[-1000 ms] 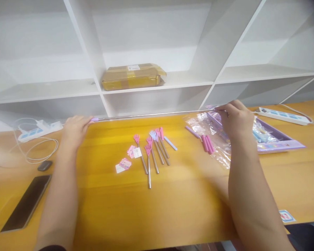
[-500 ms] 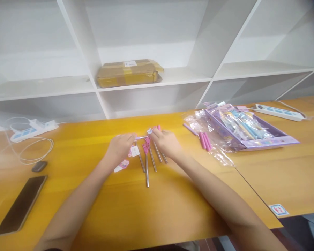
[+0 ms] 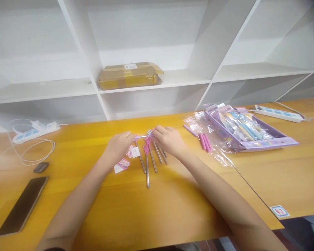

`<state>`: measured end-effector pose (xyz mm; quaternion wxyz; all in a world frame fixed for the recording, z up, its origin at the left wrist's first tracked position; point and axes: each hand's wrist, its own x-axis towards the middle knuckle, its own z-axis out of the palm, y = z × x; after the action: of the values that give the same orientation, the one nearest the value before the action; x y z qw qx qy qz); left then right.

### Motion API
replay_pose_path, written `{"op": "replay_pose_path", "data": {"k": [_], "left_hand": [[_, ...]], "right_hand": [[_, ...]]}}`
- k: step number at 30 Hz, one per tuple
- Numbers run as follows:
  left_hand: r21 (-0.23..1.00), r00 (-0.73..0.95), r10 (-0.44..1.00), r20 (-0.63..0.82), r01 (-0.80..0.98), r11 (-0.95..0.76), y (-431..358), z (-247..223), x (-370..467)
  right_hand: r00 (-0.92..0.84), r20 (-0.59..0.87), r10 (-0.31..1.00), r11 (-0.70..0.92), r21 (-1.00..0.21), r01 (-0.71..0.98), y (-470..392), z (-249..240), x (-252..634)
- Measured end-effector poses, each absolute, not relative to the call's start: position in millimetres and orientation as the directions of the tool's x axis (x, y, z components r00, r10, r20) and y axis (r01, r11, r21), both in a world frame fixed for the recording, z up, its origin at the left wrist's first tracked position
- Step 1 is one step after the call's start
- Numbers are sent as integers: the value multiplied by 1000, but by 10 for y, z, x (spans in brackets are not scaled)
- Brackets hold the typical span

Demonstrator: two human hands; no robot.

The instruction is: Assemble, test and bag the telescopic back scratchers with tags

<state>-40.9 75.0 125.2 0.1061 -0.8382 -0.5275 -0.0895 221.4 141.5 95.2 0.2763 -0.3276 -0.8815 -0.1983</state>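
Both hands hold the two ends of a slim back scratcher rod (image 3: 143,136), level above the table, with bare metal in the middle and purple at its ends. My left hand (image 3: 119,146) is closed on its left end, and my right hand (image 3: 167,140) closes round the right end. Whether a claw head is on it is hidden by my fingers. Just below lie several back scratchers with metal rods, among them one with a pink hand-shaped head (image 3: 146,149); a pale claw head (image 3: 149,132) shows beside my right fingers. Paper tags (image 3: 121,165) lie under my left hand.
To the right, pink handle sleeves (image 3: 205,142) and a thin purple stick (image 3: 190,130) lie by clear plastic wrap. A purple display box (image 3: 270,142) holds bagged back scratchers. A phone (image 3: 22,205), black case (image 3: 41,167) and power strip (image 3: 36,132) are left. Behind stands a shelf with a parcel (image 3: 129,76).
My right hand has shifted slightly and now grips the right end of the rod that my left hand holds. The back scratchers on the table have stayed in place.
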Motion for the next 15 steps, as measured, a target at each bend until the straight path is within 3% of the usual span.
{"op": "replay_pose_path", "data": {"k": [15], "left_hand": [[-46,451,841,298,887,-460,777,1235,-515]], "right_hand": [[-628,572,527,716,100,691,1386,992,2225]]}}
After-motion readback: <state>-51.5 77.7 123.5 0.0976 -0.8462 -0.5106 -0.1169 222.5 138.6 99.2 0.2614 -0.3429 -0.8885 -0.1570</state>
